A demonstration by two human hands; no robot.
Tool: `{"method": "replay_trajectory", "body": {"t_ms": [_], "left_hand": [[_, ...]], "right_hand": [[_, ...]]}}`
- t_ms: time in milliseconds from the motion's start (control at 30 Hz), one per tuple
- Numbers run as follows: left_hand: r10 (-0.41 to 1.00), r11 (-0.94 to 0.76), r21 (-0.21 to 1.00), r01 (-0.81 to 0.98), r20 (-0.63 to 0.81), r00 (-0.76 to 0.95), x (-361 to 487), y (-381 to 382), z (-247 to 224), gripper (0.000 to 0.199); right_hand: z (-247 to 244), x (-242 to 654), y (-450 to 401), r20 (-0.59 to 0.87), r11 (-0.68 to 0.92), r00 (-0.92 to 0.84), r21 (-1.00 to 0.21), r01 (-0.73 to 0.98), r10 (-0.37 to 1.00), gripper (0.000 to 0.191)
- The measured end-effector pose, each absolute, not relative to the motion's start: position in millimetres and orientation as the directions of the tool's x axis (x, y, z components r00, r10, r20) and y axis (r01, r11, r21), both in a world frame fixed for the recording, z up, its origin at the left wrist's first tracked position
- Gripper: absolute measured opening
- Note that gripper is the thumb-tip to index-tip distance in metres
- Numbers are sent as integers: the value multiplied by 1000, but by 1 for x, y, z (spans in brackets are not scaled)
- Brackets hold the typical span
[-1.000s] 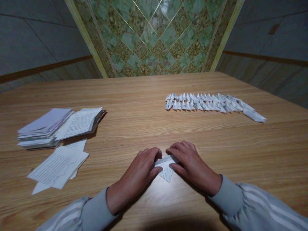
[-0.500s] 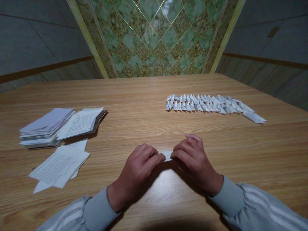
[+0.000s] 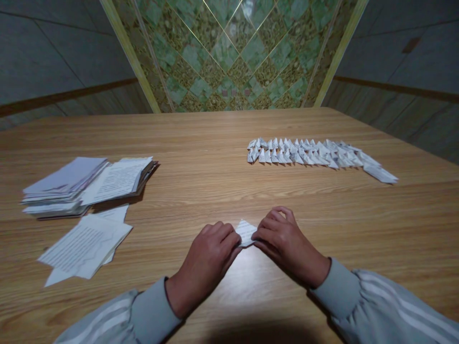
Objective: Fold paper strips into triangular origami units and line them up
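Note:
A small folded piece of printed paper [image 3: 245, 232] is between my two hands, its pointed tip facing away from me. My left hand [image 3: 211, 258] pinches its left corner between thumb and fingers. On the other side, my right hand [image 3: 287, 243] pinches the right corner, with the upper fingers curled above. The paper's outer corners are hidden by my fingertips. Both hands are low over the wooden table [image 3: 201, 191], near its front middle.
Several folded paper pieces [image 3: 301, 153] stand in two rows at the back right, with flat folded strips [image 3: 380, 173] at their right end. On the left lies an open book with stacked pages [image 3: 68, 177]. Loose printed sheets [image 3: 84, 246] overlap in front of it.
The paper has tilted up, so its pointed face now shows where only a narrow strip was visible. My left thumb has moved down below the paper's edge. Both hands still grip it.

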State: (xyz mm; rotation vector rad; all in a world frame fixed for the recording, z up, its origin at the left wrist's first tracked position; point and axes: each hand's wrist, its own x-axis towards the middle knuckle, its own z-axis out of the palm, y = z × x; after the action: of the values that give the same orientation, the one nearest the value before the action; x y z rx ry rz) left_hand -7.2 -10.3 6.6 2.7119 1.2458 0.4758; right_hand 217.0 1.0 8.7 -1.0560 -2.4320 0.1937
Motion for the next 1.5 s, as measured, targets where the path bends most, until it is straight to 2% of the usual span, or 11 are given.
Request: {"method": "replay_trajectory", "body": {"t_ms": [200, 433, 800, 1267, 1500], "left_hand": [[834, -547, 382, 745, 179, 521, -8, -11, 14, 13], [865, -496, 424, 758, 171, 471, -10, -9, 12, 15], [889, -457, 385, 802, 162, 428, -7, -4, 13, 13], [884, -466, 284, 838, 177, 432, -8, -2, 10, 16], [876, -481, 296, 825, 188, 444, -8, -1, 9, 11]], "right_hand": [[17, 218, 3, 260, 564, -506, -486, 667, 822, 13], [19, 214, 3, 193, 498, -470, -506, 705, 861, 11], [14, 214, 7, 191, 458, -420, -485, 745, 887, 14], [11, 209, 7, 218, 457, -404, -333, 825, 888, 17], [12, 209, 6, 225, 456, -403, -290, 841, 887, 17]]}}
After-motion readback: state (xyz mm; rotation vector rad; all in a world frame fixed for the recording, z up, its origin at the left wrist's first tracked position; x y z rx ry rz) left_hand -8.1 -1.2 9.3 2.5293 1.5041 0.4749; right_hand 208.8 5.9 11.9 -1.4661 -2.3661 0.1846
